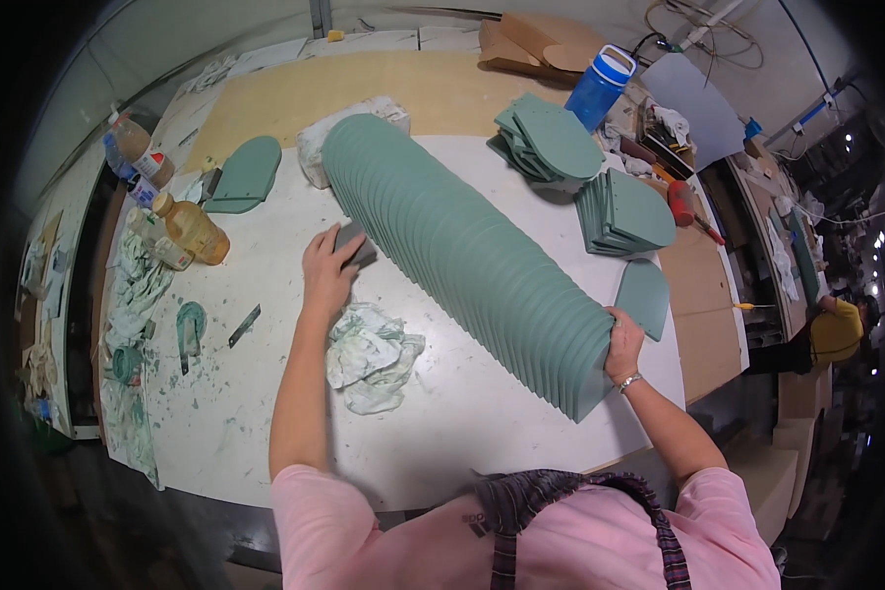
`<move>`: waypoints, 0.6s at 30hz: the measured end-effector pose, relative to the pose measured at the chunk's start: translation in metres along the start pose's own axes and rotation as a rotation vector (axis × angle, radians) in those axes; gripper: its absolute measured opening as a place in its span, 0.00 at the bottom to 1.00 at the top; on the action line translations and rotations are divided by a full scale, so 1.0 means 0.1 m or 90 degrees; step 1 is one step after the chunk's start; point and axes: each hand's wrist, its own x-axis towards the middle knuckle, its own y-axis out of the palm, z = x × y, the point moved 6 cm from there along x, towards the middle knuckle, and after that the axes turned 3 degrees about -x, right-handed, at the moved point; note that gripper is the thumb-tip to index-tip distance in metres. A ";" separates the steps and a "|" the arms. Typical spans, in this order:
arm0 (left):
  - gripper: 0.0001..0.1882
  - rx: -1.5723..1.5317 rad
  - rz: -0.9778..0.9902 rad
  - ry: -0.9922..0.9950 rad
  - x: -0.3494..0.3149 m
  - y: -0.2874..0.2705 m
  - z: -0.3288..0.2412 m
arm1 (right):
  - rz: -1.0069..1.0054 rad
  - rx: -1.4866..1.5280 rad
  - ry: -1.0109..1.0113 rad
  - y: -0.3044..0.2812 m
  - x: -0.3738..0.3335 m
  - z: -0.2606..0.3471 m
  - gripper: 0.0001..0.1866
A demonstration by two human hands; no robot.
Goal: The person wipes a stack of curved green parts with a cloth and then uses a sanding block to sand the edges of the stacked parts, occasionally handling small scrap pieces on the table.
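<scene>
A long row of green round-ended panels point(462, 246) leans across the white table, overlapping like fanned cards from far left to near right. Its far end rests against a white wrapped bundle point(315, 147). My left hand point(326, 270) is closed round a grey sanding block point(364, 254), beside the left edges of the panels near the far end; whether the block touches them I cannot tell. My right hand point(625, 346) grips the near right end of the row, fingers curled over the last panels' edge. A crumpled, green-stained white cloth point(369, 359) lies below my left hand.
More green panels point(551, 143) are piled at the far right, with another stack point(624, 211) and a single panel nearer. A blue bottle point(602, 87) stands behind them. Bottles of yellowish liquid point(192, 231) stand at left, near a dark blade point(245, 325). Another person point(836, 334) is at far right.
</scene>
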 end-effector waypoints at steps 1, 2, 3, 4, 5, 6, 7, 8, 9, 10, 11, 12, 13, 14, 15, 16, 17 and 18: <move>0.33 0.124 0.055 -0.044 -0.13 -0.03 0.10 | 0.004 -0.004 -0.011 -0.01 0.00 0.01 0.19; 0.33 0.250 0.108 -0.088 -0.24 -0.07 0.16 | 0.003 -0.002 -0.013 -0.01 0.01 -0.01 0.19; 0.33 0.250 0.108 -0.086 -0.29 -0.13 0.06 | 0.022 -0.030 0.000 -0.02 0.00 -0.06 0.18; 0.34 0.333 0.072 -0.169 -0.33 -0.24 0.02 | 0.042 -0.058 0.014 -0.02 0.02 -0.13 0.18; 0.37 0.425 0.032 -0.258 -0.41 -0.41 0.01 | 0.045 -0.049 0.010 -0.02 0.08 -0.09 0.18; 0.37 0.429 0.027 -0.263 -0.45 -0.37 0.05 | 0.115 -0.002 0.065 -0.01 0.19 -0.09 0.18; 0.37 0.276 -0.040 -0.206 -0.47 -0.30 0.08 | 0.188 0.044 0.118 0.08 0.30 -0.12 0.18; 0.37 0.115 -0.106 -0.143 -0.43 -0.20 -0.01 | 0.198 0.118 0.123 0.10 0.52 -0.16 0.20; 0.37 -0.016 -0.106 -0.162 -0.34 -0.06 -0.17 | 0.213 0.196 0.130 0.18 0.78 -0.20 0.24; 0.37 -0.165 -0.117 -0.172 -0.22 0.05 -0.37 | 0.264 0.223 0.112 0.27 1.09 0.05 0.26; 0.37 -0.162 -0.126 -0.177 -0.14 0.15 -0.45 | 0.323 0.266 0.102 0.55 1.38 0.29 0.30; 0.38 -0.193 -0.144 -0.187 -0.06 0.29 -0.46 | 0.392 0.307 0.100 0.86 1.61 0.50 0.33; 0.39 -0.220 -0.164 -0.196 0.00 0.40 -0.44 | 0.442 0.352 0.086 1.23 1.80 0.65 0.35; 0.39 -0.212 -0.182 -0.199 0.05 0.49 -0.37 | 0.479 0.376 0.092 1.63 1.96 0.81 0.36; 0.40 -0.221 -0.207 -0.220 0.09 0.63 -0.27 | 0.511 0.396 0.082 1.96 2.10 0.93 0.38; 0.40 -0.228 -0.229 -0.242 0.10 0.72 -0.19 | 0.544 0.382 0.063 2.27 2.23 1.07 0.40; 0.40 -0.231 -0.224 -0.242 0.13 0.80 -0.15 | 0.575 0.375 0.080 2.51 2.33 1.19 0.42; 0.40 -0.237 -0.232 -0.237 0.21 0.84 -0.21 | 0.573 0.368 0.071 2.66 2.49 1.20 0.42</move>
